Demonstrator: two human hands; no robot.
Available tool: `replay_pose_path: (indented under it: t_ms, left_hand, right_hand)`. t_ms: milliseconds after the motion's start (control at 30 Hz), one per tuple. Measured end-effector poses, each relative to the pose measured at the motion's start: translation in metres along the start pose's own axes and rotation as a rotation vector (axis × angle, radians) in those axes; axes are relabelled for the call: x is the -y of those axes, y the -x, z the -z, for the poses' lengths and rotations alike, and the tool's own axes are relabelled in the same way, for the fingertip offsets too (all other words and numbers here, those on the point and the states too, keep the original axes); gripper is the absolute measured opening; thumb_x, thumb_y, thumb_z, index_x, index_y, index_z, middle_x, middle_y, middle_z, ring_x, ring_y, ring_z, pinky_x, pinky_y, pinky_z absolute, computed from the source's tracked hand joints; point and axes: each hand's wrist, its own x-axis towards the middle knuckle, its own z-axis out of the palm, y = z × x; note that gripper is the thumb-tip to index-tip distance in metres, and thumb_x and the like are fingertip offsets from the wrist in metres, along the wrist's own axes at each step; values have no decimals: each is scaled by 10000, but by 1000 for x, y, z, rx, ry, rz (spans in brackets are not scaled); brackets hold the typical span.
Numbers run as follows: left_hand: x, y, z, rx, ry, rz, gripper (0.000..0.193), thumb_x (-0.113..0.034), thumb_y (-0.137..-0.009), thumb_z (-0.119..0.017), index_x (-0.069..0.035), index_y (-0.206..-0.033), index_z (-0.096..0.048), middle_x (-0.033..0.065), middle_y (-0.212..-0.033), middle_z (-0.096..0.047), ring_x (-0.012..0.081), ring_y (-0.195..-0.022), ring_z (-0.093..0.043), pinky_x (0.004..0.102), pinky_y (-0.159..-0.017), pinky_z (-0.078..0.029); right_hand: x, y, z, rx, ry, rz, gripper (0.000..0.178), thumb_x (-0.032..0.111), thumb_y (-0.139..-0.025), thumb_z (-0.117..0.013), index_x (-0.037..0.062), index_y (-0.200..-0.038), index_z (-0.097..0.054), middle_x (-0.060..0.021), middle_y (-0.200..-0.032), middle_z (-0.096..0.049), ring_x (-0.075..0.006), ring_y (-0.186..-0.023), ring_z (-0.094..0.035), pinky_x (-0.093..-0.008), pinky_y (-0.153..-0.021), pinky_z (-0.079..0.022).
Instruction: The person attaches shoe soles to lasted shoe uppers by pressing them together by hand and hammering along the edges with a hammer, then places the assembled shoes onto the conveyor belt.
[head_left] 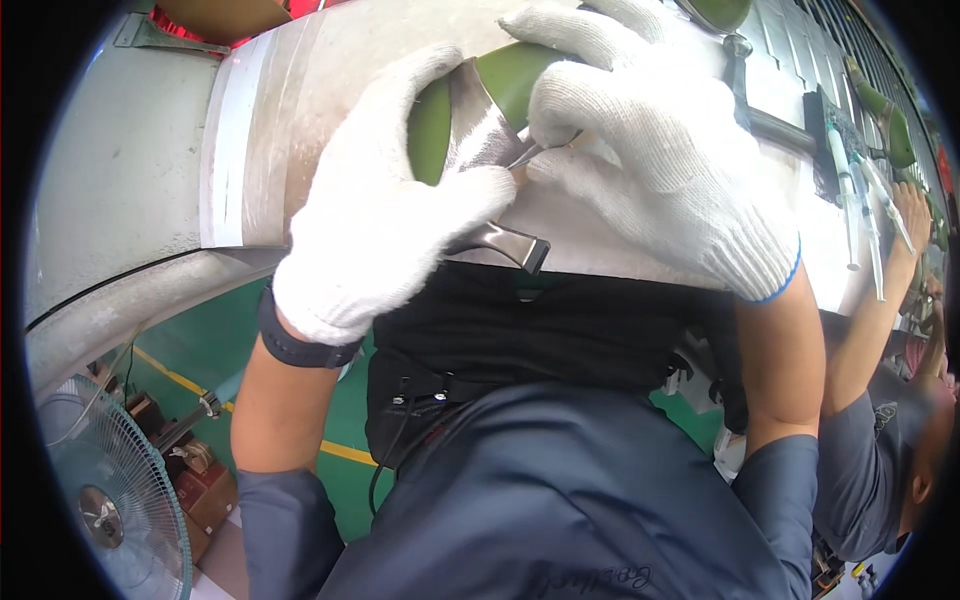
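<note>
An olive-green high-heeled shoe with a shiny silver strap is held over the near edge of the worktable. Its slim metallic heel, dark at the tip, points toward me. My left hand, in a white knit glove, is wrapped round one side of the shoe, with the thumb across the strap. My right hand, gloved the same way, is closed at the other side. Its fingers bend around the green part and the strap's narrow shiny end. What lies beneath these fingertips is partly hidden.
Right of my right hand lies a hammer. Beyond it are several syringes and a co-worker's hand. More green shoe parts lie at the far right. A fan stands on the floor at lower left.
</note>
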Motion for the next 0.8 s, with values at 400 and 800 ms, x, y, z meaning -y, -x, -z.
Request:
replay_pose_path:
  t_ms: [400,800]
  left_hand:
    - [13,-2,-13,-26,-164,-269,823,-49,-852,-757,33,-1621,-478,224,-1601,-565,329,-1493,-572,440,-1265,-434]
    - [7,-8,-21,-29,-221,-283,726,0,-914,-693,76,-1599,-466,272,-1580,-563,392,-1509,-547,464,-1265,-425]
  right_hand:
    - [-16,-4,-27,-114,-47,-7,348,118,-679,-927,91,-928,-686,-166,-1328,-706,-455,-1289,-636,-552,-1040,-548]
    - [-2,-10,-6,-33,-150,-179,331,64,-639,-890,101,-831,-623,-107,-1320,-754,-427,-1355,-625,-526,-1094,-518]
